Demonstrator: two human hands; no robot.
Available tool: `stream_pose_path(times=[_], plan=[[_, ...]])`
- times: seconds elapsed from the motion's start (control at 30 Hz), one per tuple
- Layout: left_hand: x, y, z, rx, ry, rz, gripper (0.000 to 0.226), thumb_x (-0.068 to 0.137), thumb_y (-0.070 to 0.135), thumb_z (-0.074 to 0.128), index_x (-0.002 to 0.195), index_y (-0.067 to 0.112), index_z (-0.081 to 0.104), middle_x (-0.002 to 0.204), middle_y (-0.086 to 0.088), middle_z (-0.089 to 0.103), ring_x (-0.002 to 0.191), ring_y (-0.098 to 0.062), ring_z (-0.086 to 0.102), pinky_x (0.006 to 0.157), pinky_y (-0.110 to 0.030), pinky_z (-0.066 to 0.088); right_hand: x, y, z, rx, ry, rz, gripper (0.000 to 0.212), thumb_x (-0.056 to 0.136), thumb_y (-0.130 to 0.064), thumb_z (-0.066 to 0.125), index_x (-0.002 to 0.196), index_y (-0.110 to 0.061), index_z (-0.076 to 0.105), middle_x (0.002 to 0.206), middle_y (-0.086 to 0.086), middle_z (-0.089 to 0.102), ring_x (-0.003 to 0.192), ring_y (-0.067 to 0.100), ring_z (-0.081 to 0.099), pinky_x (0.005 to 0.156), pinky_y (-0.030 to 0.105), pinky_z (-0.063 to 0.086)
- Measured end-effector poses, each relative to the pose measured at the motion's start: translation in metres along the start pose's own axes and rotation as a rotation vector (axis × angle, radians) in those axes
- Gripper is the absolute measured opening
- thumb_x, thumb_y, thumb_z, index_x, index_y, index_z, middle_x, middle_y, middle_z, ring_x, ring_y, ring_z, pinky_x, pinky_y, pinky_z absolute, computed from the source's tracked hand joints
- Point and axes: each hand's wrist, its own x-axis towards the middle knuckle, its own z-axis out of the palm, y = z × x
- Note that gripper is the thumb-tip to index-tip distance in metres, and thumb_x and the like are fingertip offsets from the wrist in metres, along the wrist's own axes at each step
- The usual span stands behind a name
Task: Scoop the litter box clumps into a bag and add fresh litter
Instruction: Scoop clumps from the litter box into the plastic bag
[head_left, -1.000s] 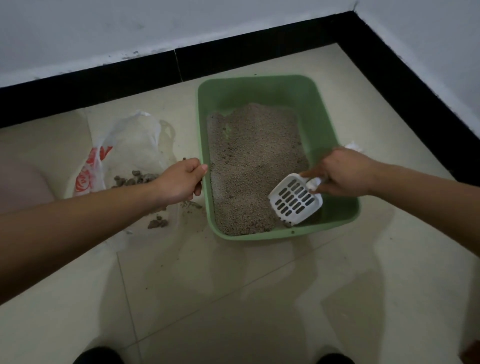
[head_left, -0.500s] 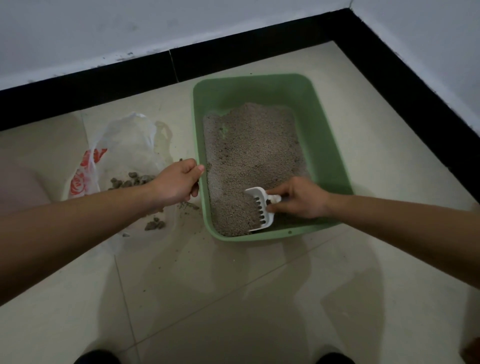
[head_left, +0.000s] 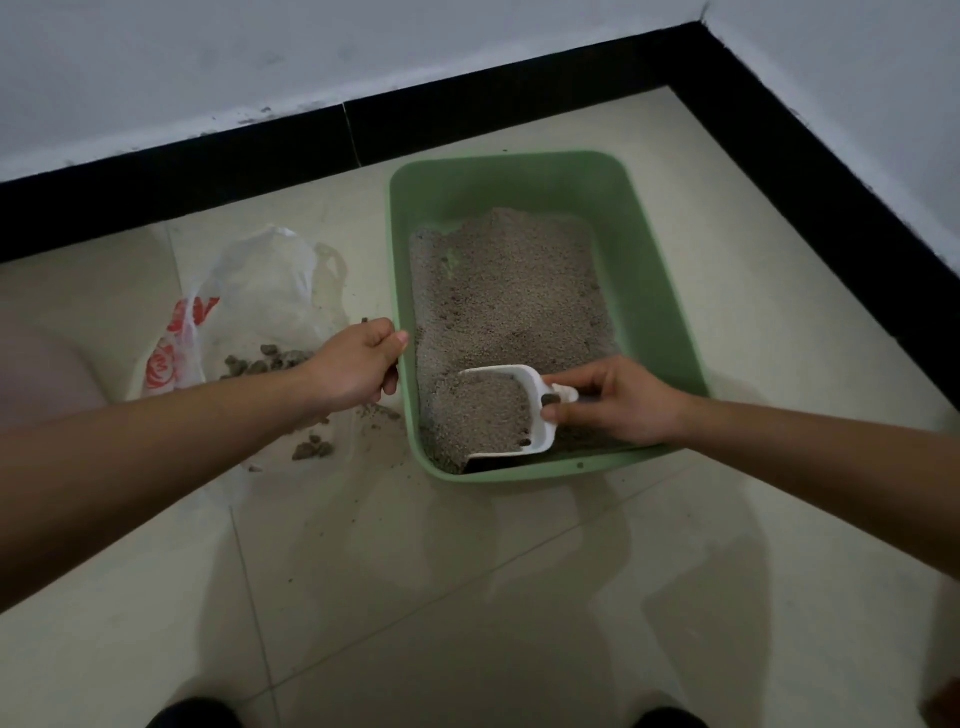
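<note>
A green litter box (head_left: 654, 291) sits on the tiled floor in a room corner, with grey litter (head_left: 509, 291) heaped toward its left side. My right hand (head_left: 623, 402) grips the handle of a white slotted scoop (head_left: 514, 410), which lies low in the near end of the box, full of litter. My left hand (head_left: 358, 364) is curled at the box's left rim, gripping the edge of a clear plastic bag (head_left: 260, 301) with red print. Dark clumps (head_left: 265, 361) lie inside the bag.
More clumps and crumbs (head_left: 314, 449) lie on the floor between the bag and the box. A black skirting (head_left: 208, 166) runs along both walls behind and to the right. Dark shoe tips (head_left: 192, 714) show at the bottom edge.
My right hand swung the scoop from the box's right side down into the near end and dug in; the scoop went from empty and tilted up to level and filled. The left hand stayed put.
</note>
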Motion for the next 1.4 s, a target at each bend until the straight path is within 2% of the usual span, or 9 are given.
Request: stream_pose_path(times=[0.07,0.13,0.3,0.37,0.53,0.73,0.87,1.23,1.4], plan=[[0.002,-0.001,0.0,0.002,0.001,0.002,0.033,0.106,0.032,0.036,0.084,0.009,0.044,0.068,-0.007,0.061,0.055,-0.016,0.051,0.048,-0.023,0.037,-0.004,0.001,0.005,-0.006,0.004,-0.004,0.041,0.08,-0.053,0.074,0.116,-0.032,0.074,0.098,0.002,0.078,0.083,0.004,0.058,0.08,0.045,0.054],[0.002,-0.002,0.0,0.003,0.006,-0.001,0.033,0.106,0.032,0.036,0.084,0.01,0.043,0.067,-0.007,0.061,0.053,-0.015,0.05,0.047,-0.023,0.036,-0.003,-0.001,0.01,0.001,0.007,0.004,0.042,0.081,-0.054,0.075,0.116,-0.031,0.074,0.1,0.009,0.077,0.085,0.008,0.06,0.084,0.051,0.054],[0.002,-0.002,0.0,-0.008,0.001,-0.008,0.033,0.106,0.033,0.035,0.086,0.009,0.044,0.068,-0.008,0.061,0.054,-0.016,0.05,0.049,-0.026,0.036,0.007,-0.013,0.003,-0.067,0.064,0.0,0.034,0.086,-0.026,0.077,0.12,-0.023,0.072,0.1,-0.003,0.077,0.086,0.004,0.064,0.085,0.045,0.054],[0.001,-0.001,0.0,-0.015,0.004,-0.015,0.032,0.107,0.032,0.035,0.088,0.008,0.045,0.069,-0.008,0.061,0.055,-0.016,0.049,0.049,-0.025,0.036,0.01,-0.015,0.007,-0.092,0.081,-0.018,0.033,0.086,-0.026,0.077,0.119,-0.024,0.073,0.097,-0.003,0.078,0.084,0.004,0.064,0.082,0.045,0.054],[0.001,0.0,0.001,-0.04,0.009,-0.022,0.031,0.107,0.03,0.035,0.086,0.009,0.043,0.067,-0.008,0.06,0.054,-0.017,0.049,0.042,-0.017,0.035,0.004,-0.016,-0.002,-0.048,0.066,0.016,0.043,0.084,-0.036,0.076,0.124,-0.022,0.071,0.106,-0.003,0.076,0.102,0.018,0.07,0.094,0.052,0.053],[0.0,-0.001,0.0,-0.043,0.001,-0.019,0.032,0.107,0.032,0.035,0.088,0.008,0.045,0.068,-0.008,0.06,0.057,-0.017,0.051,0.049,-0.024,0.036,0.002,-0.02,0.009,-0.118,0.062,-0.007,0.04,0.086,-0.038,0.075,0.124,-0.026,0.07,0.106,-0.007,0.076,0.102,0.018,0.071,0.092,0.05,0.054],[-0.002,0.001,0.001,-0.034,0.007,-0.023,0.032,0.107,0.032,0.035,0.089,0.008,0.045,0.069,-0.008,0.06,0.056,-0.016,0.05,0.047,-0.021,0.036,-0.001,-0.021,0.003,-0.103,0.082,0.025,0.037,0.086,-0.024,0.077,0.122,-0.024,0.07,0.105,-0.011,0.075,0.099,0.008,0.071,0.094,0.045,0.054],[-0.001,-0.001,-0.001,-0.024,-0.001,-0.019,0.033,0.106,0.033,0.035,0.087,0.009,0.045,0.069,-0.008,0.06,0.057,-0.016,0.05,0.05,-0.024,0.037,-0.002,-0.029,0.01,-0.172,0.077,0.007,0.04,0.081,-0.048,0.072,0.12,-0.038,0.069,0.1,-0.011,0.077,0.096,0.016,0.073,0.087,0.051,0.055],[-0.003,0.004,-0.005,-0.01,-0.018,-0.058,0.035,0.106,0.034,0.035,0.084,0.01,0.047,0.068,-0.005,0.06,0.057,-0.016,0.049,0.045,-0.022,0.035,-0.002,-0.031,0.009,-0.165,0.058,0.046,0.045,0.079,-0.052,0.072,0.12,-0.034,0.071,0.099,-0.012,0.077,0.094,0.014,0.073,0.087,0.048,0.056]])
